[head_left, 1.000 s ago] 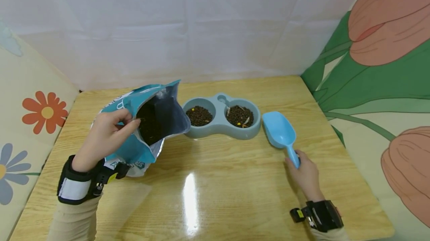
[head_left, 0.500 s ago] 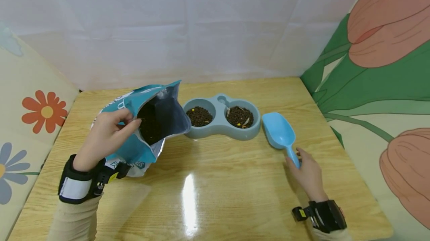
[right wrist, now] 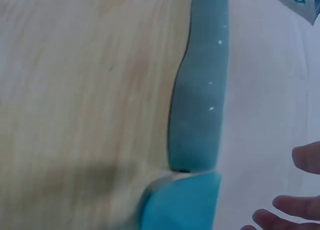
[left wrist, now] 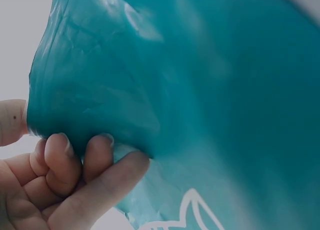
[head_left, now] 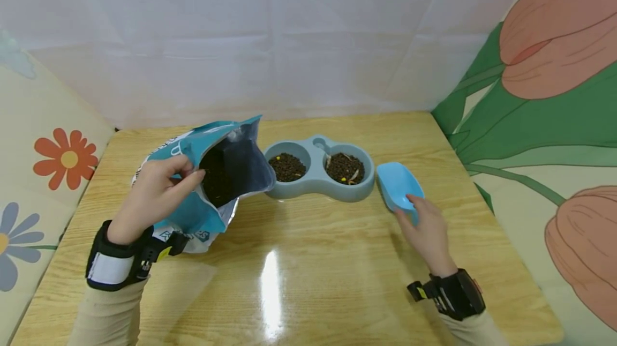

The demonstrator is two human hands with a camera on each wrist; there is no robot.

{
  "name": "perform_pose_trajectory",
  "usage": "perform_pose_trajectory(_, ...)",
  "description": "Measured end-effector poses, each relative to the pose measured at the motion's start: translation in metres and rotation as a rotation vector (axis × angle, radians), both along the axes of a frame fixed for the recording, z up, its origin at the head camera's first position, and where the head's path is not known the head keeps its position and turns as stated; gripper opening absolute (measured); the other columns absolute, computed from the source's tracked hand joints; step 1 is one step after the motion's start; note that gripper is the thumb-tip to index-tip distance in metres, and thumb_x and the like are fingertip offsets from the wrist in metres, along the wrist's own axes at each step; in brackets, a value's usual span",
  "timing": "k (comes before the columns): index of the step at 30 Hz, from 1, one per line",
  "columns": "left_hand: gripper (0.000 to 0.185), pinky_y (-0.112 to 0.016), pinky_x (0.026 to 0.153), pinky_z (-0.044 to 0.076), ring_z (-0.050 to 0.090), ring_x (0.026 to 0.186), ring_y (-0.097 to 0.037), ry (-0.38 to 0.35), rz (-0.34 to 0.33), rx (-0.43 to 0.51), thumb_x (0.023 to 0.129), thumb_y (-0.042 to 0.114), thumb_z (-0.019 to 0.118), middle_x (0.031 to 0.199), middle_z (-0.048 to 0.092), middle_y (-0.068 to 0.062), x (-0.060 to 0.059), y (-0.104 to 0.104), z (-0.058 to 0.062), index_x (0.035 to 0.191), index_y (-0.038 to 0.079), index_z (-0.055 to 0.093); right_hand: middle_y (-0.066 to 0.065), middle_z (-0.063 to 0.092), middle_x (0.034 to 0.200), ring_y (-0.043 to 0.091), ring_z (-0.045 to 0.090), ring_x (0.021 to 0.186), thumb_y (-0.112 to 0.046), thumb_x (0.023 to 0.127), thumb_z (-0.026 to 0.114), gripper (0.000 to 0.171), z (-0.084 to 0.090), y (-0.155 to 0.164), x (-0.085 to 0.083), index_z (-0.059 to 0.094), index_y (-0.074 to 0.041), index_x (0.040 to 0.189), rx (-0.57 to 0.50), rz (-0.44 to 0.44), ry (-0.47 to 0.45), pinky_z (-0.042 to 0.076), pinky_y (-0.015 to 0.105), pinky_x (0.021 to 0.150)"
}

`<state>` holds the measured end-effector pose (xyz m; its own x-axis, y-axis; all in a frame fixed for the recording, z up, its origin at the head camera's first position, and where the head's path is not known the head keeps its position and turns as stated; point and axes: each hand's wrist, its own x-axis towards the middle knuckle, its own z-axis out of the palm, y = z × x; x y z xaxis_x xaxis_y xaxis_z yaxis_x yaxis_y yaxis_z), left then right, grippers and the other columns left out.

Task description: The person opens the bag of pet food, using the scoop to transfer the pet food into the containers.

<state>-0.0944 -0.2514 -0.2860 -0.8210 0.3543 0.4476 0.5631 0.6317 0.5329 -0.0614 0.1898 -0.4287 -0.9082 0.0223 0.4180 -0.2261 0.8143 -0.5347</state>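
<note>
My left hand (head_left: 161, 193) pinches the near edge of a teal and white food bag (head_left: 188, 212). The bag leans with its mouth wide, dark contents showing inside; in the left wrist view, the fingers (left wrist: 107, 190) curl at its edge. A light-blue scoop (head_left: 392, 177) lies on the table, its handle mostly covered by my right hand (head_left: 429, 236). That hand hovers over the scoop with thumb and fingers spread; in the right wrist view, its fingertips (right wrist: 307, 157) appear apart from the scoop (right wrist: 182, 205). Whether any finger touches it is unclear.
A grey-blue double bowl (head_left: 315, 188) stands between bag and scoop, with brown pellets (head_left: 287, 168) in both hollows. The wooden table (head_left: 337, 265) meets a white cloth (head_left: 337, 67) at the back. Flower-patterned panels (head_left: 520, 137) border both sides.
My right hand has shifted from the scoop's handle end forward and left, over the handle and the scoop's near rim. The left hand and bag stay put.
</note>
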Motion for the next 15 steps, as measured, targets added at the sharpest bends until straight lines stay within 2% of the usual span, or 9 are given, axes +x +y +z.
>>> perform_pose_trajectory(7, 0.026, -0.023, 0.042, 0.024, 0.03, 0.044, -0.007, 0.001, 0.011, -0.008, 0.076, -0.006, 0.064, 0.054, 0.029, 0.007, 0.0, -0.001, 0.0, 0.063, 0.009, 0.046, 0.027, 0.059, 0.101, 0.04, 0.056, 0.088, -0.008, 0.08, 0.066, 0.037, 0.013, -0.027, -0.019, 0.057, 0.011, 0.11, -0.015, 0.087, 0.018, 0.043, 0.05, 0.075)
perform_pose_trajectory(15, 0.025, -0.023, 0.042, 0.024, 0.03, 0.044, -0.006, 0.006, 0.01, -0.015, 0.077, -0.005, 0.064, 0.054, 0.029, 0.007, -0.001, -0.001, -0.001, 0.064, 0.009, 0.047, 0.023, 0.059, 0.107, 0.038, 0.054, 0.098, -0.017, 0.087, 0.06, 0.036, 0.031, -0.071, -0.041, 0.057, 0.005, 0.115, -0.063, 0.188, -0.022, 0.039, 0.047, 0.084)
